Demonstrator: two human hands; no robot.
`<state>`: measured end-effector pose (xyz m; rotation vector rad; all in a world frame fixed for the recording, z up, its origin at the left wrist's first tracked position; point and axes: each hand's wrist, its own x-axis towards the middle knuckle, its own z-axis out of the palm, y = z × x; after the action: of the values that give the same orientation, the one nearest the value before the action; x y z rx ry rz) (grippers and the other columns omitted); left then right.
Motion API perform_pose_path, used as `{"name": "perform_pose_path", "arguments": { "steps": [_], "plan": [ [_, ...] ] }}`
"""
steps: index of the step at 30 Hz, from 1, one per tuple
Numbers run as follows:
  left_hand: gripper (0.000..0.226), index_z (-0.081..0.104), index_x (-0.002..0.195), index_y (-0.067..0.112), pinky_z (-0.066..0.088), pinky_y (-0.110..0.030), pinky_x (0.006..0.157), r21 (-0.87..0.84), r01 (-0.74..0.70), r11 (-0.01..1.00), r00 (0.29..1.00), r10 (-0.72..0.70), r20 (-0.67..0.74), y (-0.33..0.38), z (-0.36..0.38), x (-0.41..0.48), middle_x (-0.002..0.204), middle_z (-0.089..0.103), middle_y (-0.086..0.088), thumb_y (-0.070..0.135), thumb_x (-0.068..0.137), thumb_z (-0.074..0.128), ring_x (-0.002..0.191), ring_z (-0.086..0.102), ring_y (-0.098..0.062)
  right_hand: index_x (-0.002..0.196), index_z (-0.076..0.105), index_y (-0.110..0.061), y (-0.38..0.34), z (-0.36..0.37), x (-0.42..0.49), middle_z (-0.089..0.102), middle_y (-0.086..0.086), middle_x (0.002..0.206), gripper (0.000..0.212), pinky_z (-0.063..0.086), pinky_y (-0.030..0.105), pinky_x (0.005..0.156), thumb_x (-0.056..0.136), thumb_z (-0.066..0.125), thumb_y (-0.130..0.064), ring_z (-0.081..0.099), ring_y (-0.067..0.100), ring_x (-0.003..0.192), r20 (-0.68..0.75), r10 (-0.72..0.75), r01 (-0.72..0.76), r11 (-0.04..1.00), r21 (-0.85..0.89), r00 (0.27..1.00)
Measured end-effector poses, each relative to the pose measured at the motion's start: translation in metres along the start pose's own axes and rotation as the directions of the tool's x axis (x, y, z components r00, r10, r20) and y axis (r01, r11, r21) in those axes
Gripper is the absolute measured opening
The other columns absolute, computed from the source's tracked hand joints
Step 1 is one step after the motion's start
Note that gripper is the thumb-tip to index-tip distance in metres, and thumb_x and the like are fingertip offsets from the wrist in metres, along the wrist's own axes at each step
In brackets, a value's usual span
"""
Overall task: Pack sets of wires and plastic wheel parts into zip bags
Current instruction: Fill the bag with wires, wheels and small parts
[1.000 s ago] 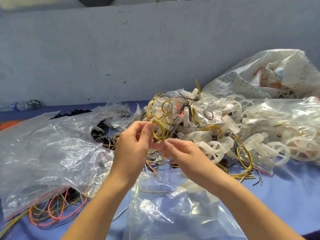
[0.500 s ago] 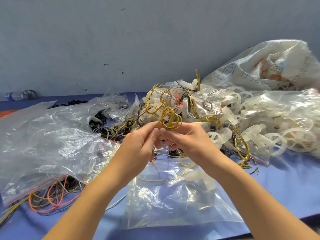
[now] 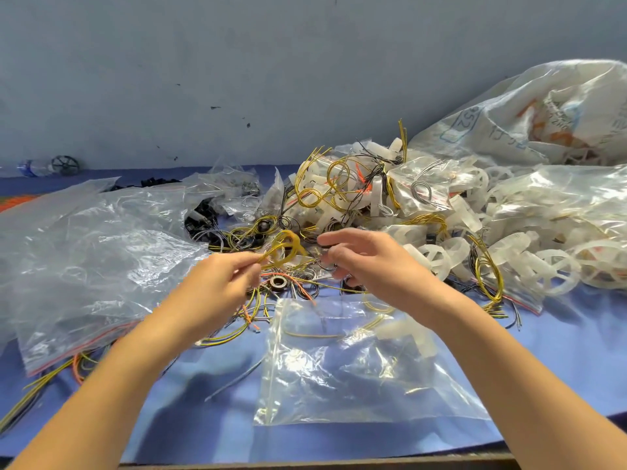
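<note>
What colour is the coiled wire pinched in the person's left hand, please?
Yellow; the head view shows the coiled wire in the left hand, slightly blurred.

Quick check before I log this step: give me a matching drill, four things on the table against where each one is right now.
Things
1. yellow wire coil
2. nearest zip bag
3. woven sack
4. plastic bottle

Places
A. far left, by the wall
B. pinched in the left hand
C. far right, against the wall
D. flat on the blue cloth, nearest the camera

Pairs: 1-B, 2-D, 3-C, 4-A
</note>
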<state>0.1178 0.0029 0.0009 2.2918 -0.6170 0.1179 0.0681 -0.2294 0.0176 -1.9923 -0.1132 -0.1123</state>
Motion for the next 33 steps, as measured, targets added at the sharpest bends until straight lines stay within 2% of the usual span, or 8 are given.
{"name": "perform_pose_path", "arguments": {
  "steps": [2,4,7,13,20,23,28,33],
  "plan": [
    [0.019,0.07,0.091,0.016,0.039,-0.02,0.049,0.053,0.113,0.992,0.99,-0.117,0.082,-0.018,-0.018,-0.004,0.07,0.065,-0.002,0.01,0.098,0.053,0.045,0.049,-0.007,0.11,0.067,-0.037,0.0,0.003,0.0,0.073,-0.01,0.097,0.023,0.056,0.044,0.078,0.096,0.053,-0.024,0.069,0.016,0.081,-0.037,-0.043,0.04,0.997,-0.07,0.998],
    [0.021,0.07,0.086,0.013,0.037,-0.015,0.044,0.071,0.216,0.974,0.959,-0.225,0.175,-0.033,-0.031,-0.011,0.062,0.064,0.0,0.008,0.097,0.054,0.04,0.047,-0.004,0.11,0.068,-0.038,0.0,0.013,-0.001,0.07,-0.017,0.102,0.026,0.054,0.03,0.07,0.097,0.051,-0.023,0.068,0.017,0.084,0.004,-0.146,0.144,0.974,-0.175,0.989],
    [0.018,0.073,0.091,0.014,0.041,-0.018,0.046,0.124,0.288,0.949,0.88,-0.314,0.358,-0.042,-0.036,-0.023,0.064,0.067,0.002,0.011,0.097,0.056,0.043,0.05,-0.006,0.116,0.067,-0.037,0.001,0.035,-0.001,0.061,-0.009,0.113,0.034,0.048,0.028,0.082,0.098,0.049,-0.014,0.061,0.009,0.091,0.162,-0.266,0.31,0.859,-0.407,0.95],
    [0.02,0.07,0.096,0.0,0.044,-0.02,0.058,-0.013,0.264,0.964,0.709,-0.185,0.681,-0.025,-0.035,-0.037,0.082,0.066,-0.006,0.01,0.099,0.053,0.056,0.053,-0.007,0.128,0.059,-0.04,0.005,0.062,0.004,0.048,-0.005,0.137,0.05,0.037,0.035,0.095,0.096,0.044,-0.004,0.047,0.02,0.117,0.332,-0.285,0.435,0.659,-0.613,0.899],
    [0.018,0.071,0.096,0.002,0.045,-0.023,0.056,-0.176,0.314,0.933,0.748,-0.129,0.651,-0.003,-0.019,-0.035,0.085,0.069,-0.006,0.008,0.098,0.054,0.061,0.054,-0.012,0.1,0.068,-0.036,0.009,0.065,0.006,0.045,-0.008,0.142,0.033,0.032,0.036,0.095,0.092,0.052,-0.008,0.04,0.017,0.124,0.414,-0.288,0.504,0.529,-0.682,0.863],
    [0.02,0.069,0.1,-0.002,0.043,-0.031,0.056,-0.182,0.349,0.919,0.743,-0.153,0.652,0.0,-0.016,-0.033,0.088,0.068,-0.016,0.011,0.099,0.054,0.061,0.053,-0.016,0.095,0.068,-0.034,0.011,0.063,0.007,0.047,-0.008,0.14,0.031,0.032,0.035,0.094,0.091,0.052,-0.008,0.041,0.016,0.123,0.408,-0.303,0.507,0.552,-0.662,0.861],
    [0.021,0.064,0.091,-0.005,0.045,-0.021,0.049,-0.286,0.433,0.855,0.687,-0.108,0.718,0.014,-0.004,-0.035,0.081,0.068,-0.003,0.011,0.099,0.054,0.056,0.053,-0.011,0.079,0.065,-0.027,0.012,0.062,0.006,0.057,-0.007,0.124,0.025,0.037,0.037,0.088,0.09,0.049,-0.011,0.049,0.02,0.108,0.351,-0.354,0.498,0.577,-0.647,0.867],
    [0.025,0.071,0.081,0.011,0.048,-0.022,0.05,-0.317,0.44,0.84,0.687,-0.088,0.721,0.022,-0.002,-0.031,0.08,0.068,-0.003,0.012,0.099,0.054,0.059,0.056,-0.013,0.099,0.066,-0.033,0.012,0.055,0.007,0.052,-0.009,0.134,0.041,0.038,0.038,0.092,0.084,0.048,0.001,0.047,0.019,0.118,0.354,-0.343,0.493,0.596,-0.634,0.87]
  ]
}}
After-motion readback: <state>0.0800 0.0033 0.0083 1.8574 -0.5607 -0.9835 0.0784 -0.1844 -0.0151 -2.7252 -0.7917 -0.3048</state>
